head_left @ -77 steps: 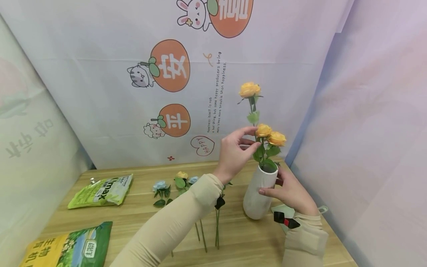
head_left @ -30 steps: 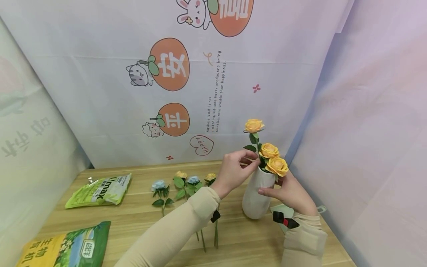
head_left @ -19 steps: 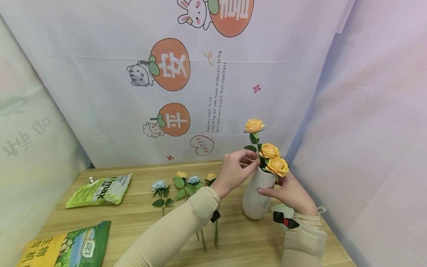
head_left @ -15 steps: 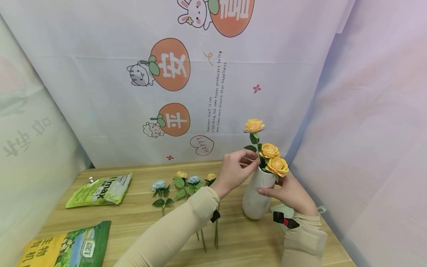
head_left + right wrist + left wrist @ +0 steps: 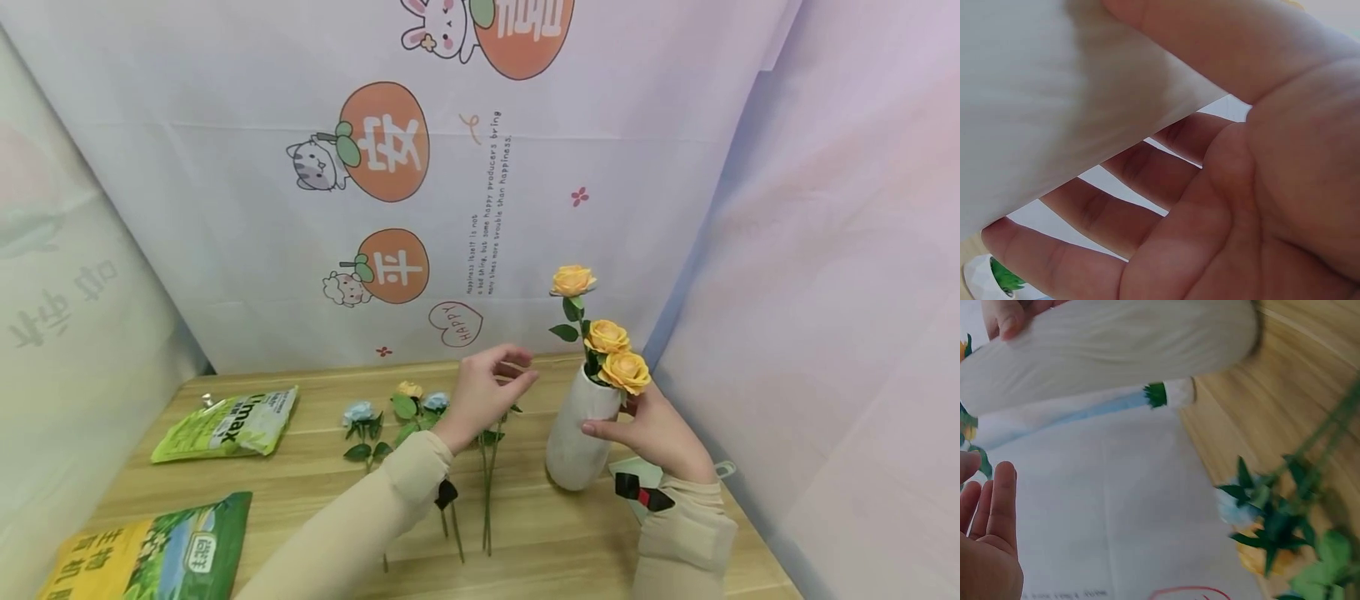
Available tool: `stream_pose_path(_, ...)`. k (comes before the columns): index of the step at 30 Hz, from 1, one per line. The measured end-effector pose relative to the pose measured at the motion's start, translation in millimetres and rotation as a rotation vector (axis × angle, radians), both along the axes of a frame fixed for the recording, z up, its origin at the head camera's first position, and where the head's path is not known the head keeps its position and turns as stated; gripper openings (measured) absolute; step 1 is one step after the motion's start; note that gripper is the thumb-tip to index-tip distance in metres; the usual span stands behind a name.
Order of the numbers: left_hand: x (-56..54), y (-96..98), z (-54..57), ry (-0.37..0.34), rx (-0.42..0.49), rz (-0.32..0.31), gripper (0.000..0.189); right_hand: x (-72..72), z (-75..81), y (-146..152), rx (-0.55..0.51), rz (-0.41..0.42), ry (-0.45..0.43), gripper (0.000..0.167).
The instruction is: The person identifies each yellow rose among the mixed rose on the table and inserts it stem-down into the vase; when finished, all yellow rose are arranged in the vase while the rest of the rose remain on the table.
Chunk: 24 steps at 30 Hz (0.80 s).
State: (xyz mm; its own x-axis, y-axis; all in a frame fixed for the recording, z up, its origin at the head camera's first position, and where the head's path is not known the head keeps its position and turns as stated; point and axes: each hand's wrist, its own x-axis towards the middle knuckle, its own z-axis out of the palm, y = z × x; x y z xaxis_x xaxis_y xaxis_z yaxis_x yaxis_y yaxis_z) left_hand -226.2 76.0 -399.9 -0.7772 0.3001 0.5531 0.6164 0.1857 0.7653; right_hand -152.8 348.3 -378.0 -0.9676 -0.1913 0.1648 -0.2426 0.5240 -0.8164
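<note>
A white vase (image 5: pixel 576 442) tilts slightly on the wooden table, with three yellow roses (image 5: pixel 573 282) in its mouth; one stands taller than the others. My right hand (image 5: pixel 666 435) grips the vase from the right, thumb in front; in the right wrist view its fingers (image 5: pixel 1094 209) curl along the white wall (image 5: pixel 1029 106). Left of the vase and apart from it, my left hand (image 5: pixel 483 393) hovers with loosely bent fingers and nothing in them. The left wrist view also shows that hand (image 5: pixel 988 550) with nothing held. Below it lie blue roses (image 5: pixel 358 412) and a yellow rose (image 5: pixel 409 390), partly hidden.
A green Umax bag (image 5: pixel 225 427) and a yellow-green bag (image 5: pixel 150 550) lie at the left. A pale green item (image 5: pixel 637 473) is partly under my right wrist. A small white pot (image 5: pixel 980 278) holds a green plant. Printed cloth (image 5: pixel 247 208) hangs behind.
The tallest yellow rose went down into the vase while my left hand held its stem. That hand has since let go and moved left. My right hand stays on the vase.
</note>
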Motion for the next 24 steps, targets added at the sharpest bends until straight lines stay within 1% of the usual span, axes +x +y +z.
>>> stream_pose_path(3,2.1,-23.2,-15.6,-0.043,0.004,0.035,0.02,0.1,0.2,-0.3,0.007,-0.002,-0.009,0.105)
stream_pose_path(5,4.8,-38.9,-26.9,-0.074,0.001,0.073,0.021,-0.1,0.2,0.1,0.012,-0.003,-0.015,0.107)
stream_pose_path(9,13.3,-67.0,-47.2,-0.164,-0.005,0.131,0.021,-1.4,1.2,1.9,0.016,-0.001,-0.021,0.108)
stream_pose_path(12,19.7,-83.6,-60.7,-0.206,-0.026,0.165,0.022,-1.9,2.7,3.1,0.017,0.0,-0.023,0.108)
stream_pose_path(17,28.2,-102.5,-79.3,-0.237,-0.067,0.219,0.023,-1.3,2.9,2.8,0.03,-0.003,-0.033,0.108)
stream_pose_path(20,31.6,-109.8,-89.2,-0.27,-0.09,0.243,0.024,-1.2,1.0,2.2,0.036,-0.007,-0.04,0.106)
stream_pose_path(24,33.0,-115.9,-100.4,-0.305,-0.129,0.27,0.026,-1.9,-0.7,2.4,0.036,-0.01,-0.041,0.105)
